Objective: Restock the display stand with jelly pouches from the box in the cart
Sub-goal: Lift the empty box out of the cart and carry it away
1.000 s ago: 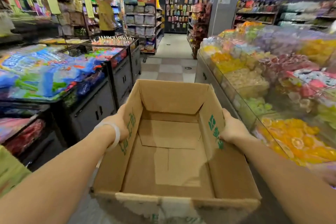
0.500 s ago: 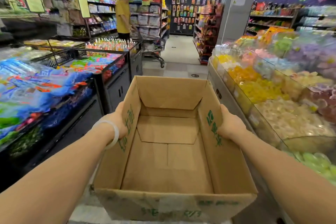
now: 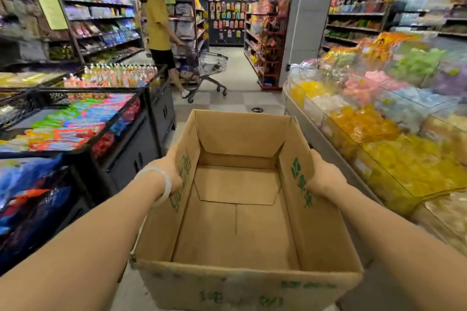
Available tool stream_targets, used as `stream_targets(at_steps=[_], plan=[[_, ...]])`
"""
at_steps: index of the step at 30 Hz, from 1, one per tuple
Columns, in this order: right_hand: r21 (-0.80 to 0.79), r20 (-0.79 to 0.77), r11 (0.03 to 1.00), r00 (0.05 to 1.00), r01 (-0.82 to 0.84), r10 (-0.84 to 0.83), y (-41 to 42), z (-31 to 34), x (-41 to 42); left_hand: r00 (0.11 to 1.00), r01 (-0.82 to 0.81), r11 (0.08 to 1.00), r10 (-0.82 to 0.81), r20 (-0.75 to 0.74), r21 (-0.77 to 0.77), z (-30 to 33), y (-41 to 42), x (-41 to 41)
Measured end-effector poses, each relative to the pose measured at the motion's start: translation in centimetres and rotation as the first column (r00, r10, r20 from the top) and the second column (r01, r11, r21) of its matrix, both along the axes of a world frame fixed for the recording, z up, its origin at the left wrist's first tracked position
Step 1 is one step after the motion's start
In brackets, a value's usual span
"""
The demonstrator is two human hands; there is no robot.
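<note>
A supermarket aisle with a pale tiled floor [image 3: 235, 78] runs ahead between snack displays under dim ceiling spotlights. In the foreground a person carries an open brown cardboard box with green printed lettering [image 3: 237, 209], held out in front at mid-aisle; its flaps stand up and only the bare cardboard bottom shows inside. The left hand [image 3: 169, 171], with a translucent white bangle [image 3: 164, 187] on the wrist, grips the outside of the box's left wall, fingers curled out of sight behind the cardboard. The right hand [image 3: 323, 177] clasps the right wall in the same way, thumb at the upper edge. To the right, a long display stand with clear plastic dividers [image 3: 326, 118] holds heaps of yellow, orange, pink, green and pale blue wrapped sweets; the pictures are too blurred to tell which are jelly pouches. To the left, black metal bins [image 3: 131, 144] carry bright multicoloured packets, and beyond them stands a row of small coloured drink bottles [image 3: 113, 76]. Further down the aisle a person in a yellow T-shirt and black shorts [image 3: 159, 25] stands beside a metal shopping trolley [image 3: 209, 68], facing shelves of packaged goods. A grey square pillar [image 3: 305, 20] rises at the right of the aisle.
</note>
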State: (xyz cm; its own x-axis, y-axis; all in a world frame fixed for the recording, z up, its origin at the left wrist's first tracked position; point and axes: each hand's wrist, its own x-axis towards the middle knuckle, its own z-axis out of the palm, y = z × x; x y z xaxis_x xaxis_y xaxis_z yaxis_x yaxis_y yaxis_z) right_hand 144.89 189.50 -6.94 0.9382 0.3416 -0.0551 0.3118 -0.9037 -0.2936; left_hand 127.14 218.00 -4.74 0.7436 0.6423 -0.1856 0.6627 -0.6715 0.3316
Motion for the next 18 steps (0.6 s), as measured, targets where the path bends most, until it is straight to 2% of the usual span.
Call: stream_targets(at_steps=[5,9,13,18], plan=[[-0.029,0.0,0.999,1.0,0.025,-0.025,6.5,-0.4,11.0,0.999,0.02,0.999,-0.019,0.037,-0.041,-1.1,6.2,11.2],[-0.011,-0.011,1.0,1.0,-0.019,0.019,12.7,-2.0,20.8,1.0,0.005,0.998,-0.004,0.028,-0.066,-2.8,11.4,20.1],[0.03,-0.063,0.999,0.998,-0.017,0.019,18.8,-2.2,30.3,1.0,0.011,0.999,-0.012,-0.016,-0.041,-2.1,17.3,29.4],[0.018,-0.031,0.999,0.998,-0.046,0.047,26.1,-2.1,40.1,0.999,-0.035,0.999,0.035,-0.032,-0.013,-2.3,24.9,39.6]])
